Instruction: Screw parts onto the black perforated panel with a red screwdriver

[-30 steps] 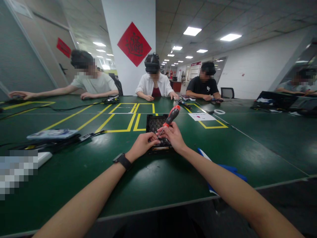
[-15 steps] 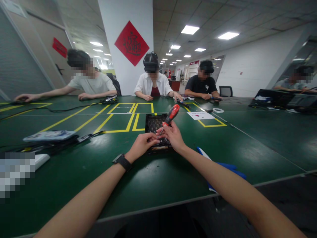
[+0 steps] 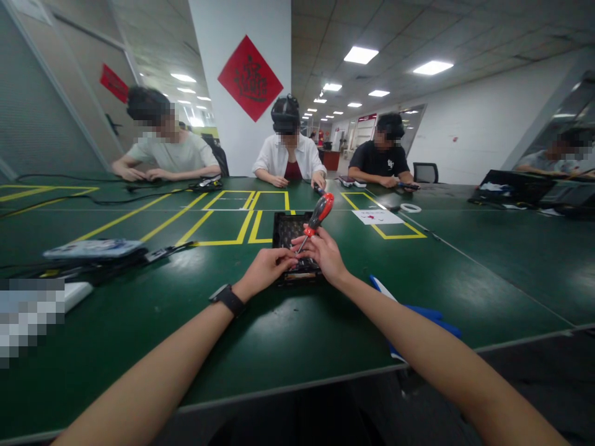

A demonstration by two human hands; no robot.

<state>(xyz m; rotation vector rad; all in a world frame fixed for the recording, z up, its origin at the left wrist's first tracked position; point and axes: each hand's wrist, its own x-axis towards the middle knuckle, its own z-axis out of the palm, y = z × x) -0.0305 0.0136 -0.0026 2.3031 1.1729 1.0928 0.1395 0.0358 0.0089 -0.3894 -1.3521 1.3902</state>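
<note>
A black flat device with an open, perforated top lies on the green table in front of me. My right hand is closed round the shaft end of a red and black screwdriver, whose handle tilts up and away to the right. The tip points down-left toward my left hand, whose fingers are pinched together at the tip, over the near part of the device. What the left fingers pinch is too small to make out. A black watch is on my left wrist.
Yellow tape lines mark boxes on the table. A flat grey-blue device with cables lies at left, a blue and white object under my right forearm, a white paper and tape roll beyond. Several people sit along the far side.
The screwdriver handle has risen and tilted a little more upright. The person at far left pulled an outstretched arm back in. My hands stay at the device.
</note>
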